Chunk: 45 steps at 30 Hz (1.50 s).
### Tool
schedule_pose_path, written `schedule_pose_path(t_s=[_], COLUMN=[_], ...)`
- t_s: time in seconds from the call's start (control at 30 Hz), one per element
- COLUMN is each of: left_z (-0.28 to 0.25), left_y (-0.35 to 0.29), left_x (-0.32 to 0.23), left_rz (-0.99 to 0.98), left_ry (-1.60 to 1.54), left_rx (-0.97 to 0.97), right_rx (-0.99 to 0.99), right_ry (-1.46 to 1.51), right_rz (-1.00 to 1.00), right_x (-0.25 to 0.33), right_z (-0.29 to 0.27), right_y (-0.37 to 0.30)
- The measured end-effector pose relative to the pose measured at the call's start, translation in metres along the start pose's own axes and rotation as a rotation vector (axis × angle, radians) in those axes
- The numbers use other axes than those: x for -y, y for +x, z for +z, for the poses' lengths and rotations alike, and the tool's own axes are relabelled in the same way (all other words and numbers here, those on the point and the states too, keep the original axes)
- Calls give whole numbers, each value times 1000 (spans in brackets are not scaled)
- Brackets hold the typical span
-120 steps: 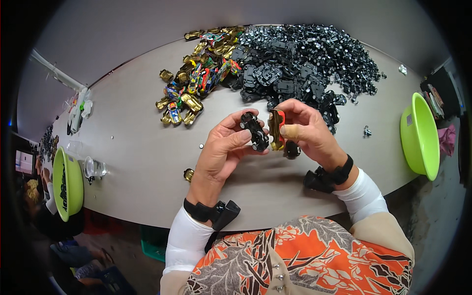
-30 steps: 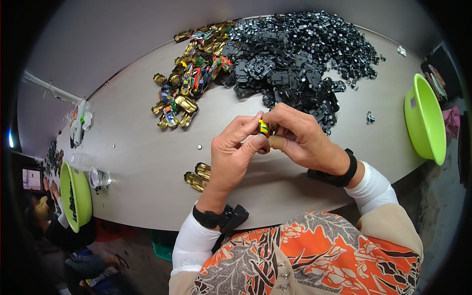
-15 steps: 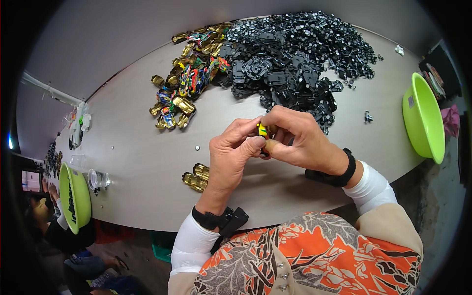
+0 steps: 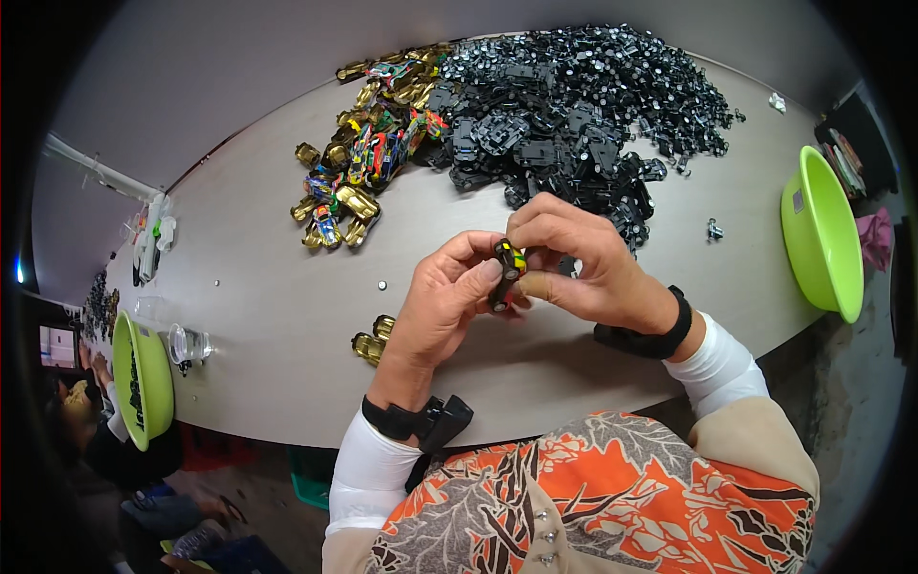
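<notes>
I held a small toy car (image 4: 507, 268) above the table (image 4: 268, 316), pinched between both hands. My left hand (image 4: 442, 301) had its fingers curled, thumb and forefinger closed on the car's lower side. My right hand (image 4: 579, 263) gripped its upper end, fingers closed. Two gold cars (image 4: 371, 342) lay just beside my left wrist; the black parts (image 4: 574, 105) and coloured shells (image 4: 368, 158) were piled beyond.

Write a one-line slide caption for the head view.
Both hands, left hand and right hand, pinch a small toy car above a grey table heaped with black parts.
</notes>
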<state>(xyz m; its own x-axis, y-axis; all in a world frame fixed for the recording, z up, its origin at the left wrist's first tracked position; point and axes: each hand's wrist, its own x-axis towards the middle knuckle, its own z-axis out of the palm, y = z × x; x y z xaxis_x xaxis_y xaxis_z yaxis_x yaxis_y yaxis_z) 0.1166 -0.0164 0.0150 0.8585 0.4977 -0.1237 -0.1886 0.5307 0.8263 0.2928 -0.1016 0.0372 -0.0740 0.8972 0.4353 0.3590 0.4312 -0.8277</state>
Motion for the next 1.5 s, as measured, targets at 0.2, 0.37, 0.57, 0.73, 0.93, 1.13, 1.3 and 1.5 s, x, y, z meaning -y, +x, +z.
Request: schedule_pose_path(t_s=[0.2,0.37,0.57,0.73,0.93,1.13,1.3,1.5], left_z=[3,4,12,11,1,7,11,11], left_y=[-1,-1,1,0,-1,-9,-19,-44], left_x=[5,12,30,18,7,24,29,28], left_rz=[22,44,276,265,196,220,267,141], left_ry=[165,418,778,644,103,-18,-40,132], left_rx=[-64,-127,-243,-233,-336,-382,-304,-270], right_rx=[4,115,14,-29,-27,1,68,106], right_ry=[498,302,-218,-162,500,585,349,418], right_rz=[384,474,66,91,529,563,363,458], right_x=[-3,-6,-18,-20,-15,-17,-13,-4], right_z=[-11,-9,20,18,19,26,22,9], right_y=[-1,-5,-21,-14,-15,-19,-18,-10])
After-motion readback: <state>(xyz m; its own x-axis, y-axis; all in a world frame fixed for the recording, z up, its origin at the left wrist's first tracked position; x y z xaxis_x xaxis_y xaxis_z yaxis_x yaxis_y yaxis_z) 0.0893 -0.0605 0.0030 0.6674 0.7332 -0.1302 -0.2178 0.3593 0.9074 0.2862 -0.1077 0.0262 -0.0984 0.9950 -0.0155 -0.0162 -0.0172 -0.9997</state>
